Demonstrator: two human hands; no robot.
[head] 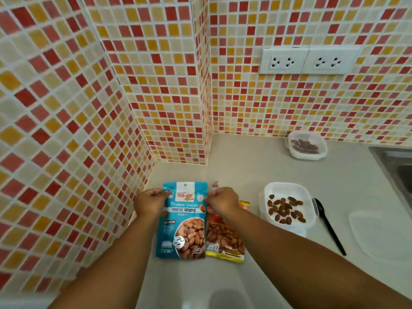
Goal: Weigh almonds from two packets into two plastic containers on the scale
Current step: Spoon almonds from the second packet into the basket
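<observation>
A blue packet of roasted almonds (pixel 182 221) lies flat on the counter. My left hand (pixel 150 200) pinches its upper left edge and my right hand (pixel 221 201) pinches its upper right edge. An orange and yellow almond packet (pixel 224 239) lies right beside it, partly under my right wrist. To the right, an open white plastic container (pixel 287 206) holds several almonds; it appears to rest on the scale, mostly hidden beneath. A second container (pixel 306 144), lidded with dark almonds inside, stands at the back near the wall.
A black spoon (pixel 327 224) lies right of the open container. A clear lid (pixel 381 235) lies flat at the far right. A sink edge (pixel 392 166) shows at right. A small pink clip (pixel 215 184) lies behind the packets. Tiled walls enclose the corner, with sockets (pixel 307 60).
</observation>
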